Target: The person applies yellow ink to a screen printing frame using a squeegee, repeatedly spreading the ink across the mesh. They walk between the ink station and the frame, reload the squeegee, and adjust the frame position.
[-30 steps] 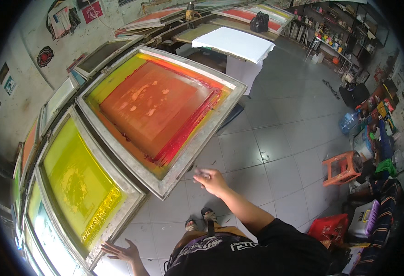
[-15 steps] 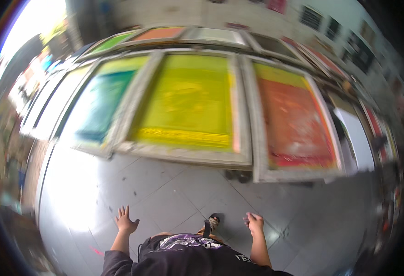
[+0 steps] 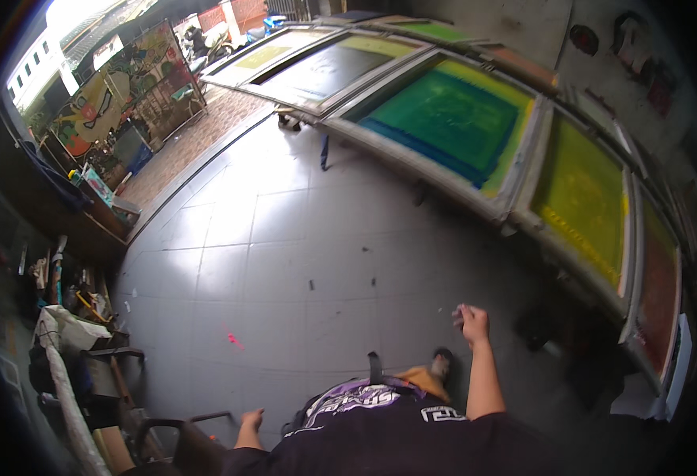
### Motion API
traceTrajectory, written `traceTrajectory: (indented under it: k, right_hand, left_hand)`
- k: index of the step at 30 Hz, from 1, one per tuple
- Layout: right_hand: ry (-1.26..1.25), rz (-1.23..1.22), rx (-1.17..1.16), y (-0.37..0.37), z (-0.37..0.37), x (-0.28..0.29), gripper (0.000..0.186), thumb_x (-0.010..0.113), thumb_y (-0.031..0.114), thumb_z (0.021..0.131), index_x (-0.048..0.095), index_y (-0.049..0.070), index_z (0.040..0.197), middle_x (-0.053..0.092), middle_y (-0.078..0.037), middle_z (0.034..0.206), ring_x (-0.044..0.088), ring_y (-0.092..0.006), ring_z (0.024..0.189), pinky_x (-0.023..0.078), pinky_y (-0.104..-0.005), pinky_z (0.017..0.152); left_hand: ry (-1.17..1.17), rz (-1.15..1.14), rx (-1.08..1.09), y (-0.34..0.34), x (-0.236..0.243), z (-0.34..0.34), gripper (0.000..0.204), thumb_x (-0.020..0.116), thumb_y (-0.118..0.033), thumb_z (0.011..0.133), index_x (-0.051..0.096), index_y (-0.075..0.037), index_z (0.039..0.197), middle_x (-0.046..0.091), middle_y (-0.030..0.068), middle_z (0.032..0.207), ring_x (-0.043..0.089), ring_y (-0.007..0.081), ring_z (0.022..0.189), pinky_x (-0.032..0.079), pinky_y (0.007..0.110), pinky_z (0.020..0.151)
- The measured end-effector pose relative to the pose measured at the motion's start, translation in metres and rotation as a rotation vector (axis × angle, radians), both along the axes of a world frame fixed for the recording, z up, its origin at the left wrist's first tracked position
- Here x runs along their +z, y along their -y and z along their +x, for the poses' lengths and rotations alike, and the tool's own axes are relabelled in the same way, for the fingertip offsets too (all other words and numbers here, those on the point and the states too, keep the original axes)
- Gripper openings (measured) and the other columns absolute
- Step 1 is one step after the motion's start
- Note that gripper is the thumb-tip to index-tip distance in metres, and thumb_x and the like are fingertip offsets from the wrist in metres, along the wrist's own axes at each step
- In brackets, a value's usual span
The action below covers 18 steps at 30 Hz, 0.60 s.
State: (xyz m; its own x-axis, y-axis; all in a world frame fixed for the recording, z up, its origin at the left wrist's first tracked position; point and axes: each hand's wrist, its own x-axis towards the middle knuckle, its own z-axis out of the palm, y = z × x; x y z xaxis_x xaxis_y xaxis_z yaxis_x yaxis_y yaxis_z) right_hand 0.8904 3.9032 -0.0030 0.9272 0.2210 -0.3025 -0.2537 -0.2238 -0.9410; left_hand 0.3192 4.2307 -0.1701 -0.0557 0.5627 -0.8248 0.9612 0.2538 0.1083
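Observation:
My right hand [image 3: 473,324] is raised over the grey floor at the lower middle, its fingers curled in and a little blurred; I see nothing in it. Low beside my dark shirt is my left hand [image 3: 253,418], seen mostly from the side with its fingers largely hidden. Neither hand touches anything that I can see. Nearest to my right hand, but well apart from it, are the framed printing screens: a yellow one [image 3: 582,202], a green and blue one [image 3: 451,119], and a reddish one [image 3: 656,289] at the far right.
Paler screens [image 3: 328,71] continue along the row toward the doorway at upper left. A raised sill [image 3: 197,163] borders the brick paving outside. Chairs [image 3: 178,440] and clutter stand at lower left. White sheets [image 3: 676,369] stick out beside the reddish screen.
My view has swung left, so the screens now lie to the right and the doorway shows. My left hand, spread before, is lower and closer to my body; my right hand stays curled.

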Motion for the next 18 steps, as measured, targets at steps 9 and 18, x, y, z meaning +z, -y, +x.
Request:
traceTrajectory:
  k: [9,18]
  right_hand:
    - [0.183,-0.241,0.007,-0.138,0.013,0.007,0.018,0.071,0.013,0.07,0.063,-0.003,0.066,0.057,-0.004,0.056,0.051,-0.009,0.051,0.039,-0.0232,0.047]
    - [0.02,-0.186,0.33,-0.438,0.088,-0.027,0.021,0.054,0.016,0.084,0.062,-0.003,0.088,0.063,-0.009,0.072,0.058,-0.012,0.059,0.045,-0.0238,0.052]
  left_hand:
    - [0.359,0.199,0.042,-0.187,0.031,0.158,0.052,0.061,-0.036,0.076,0.054,0.002,0.111,0.055,0.0179,0.109,0.049,0.0261,0.105,0.039,0.036,0.087]
    - [0.528,0.399,0.296,-0.381,0.078,0.205,0.058,0.064,-0.033,0.075,0.047,0.001,0.119,0.052,0.0203,0.115,0.052,0.0267,0.105,0.041,0.033,0.087]
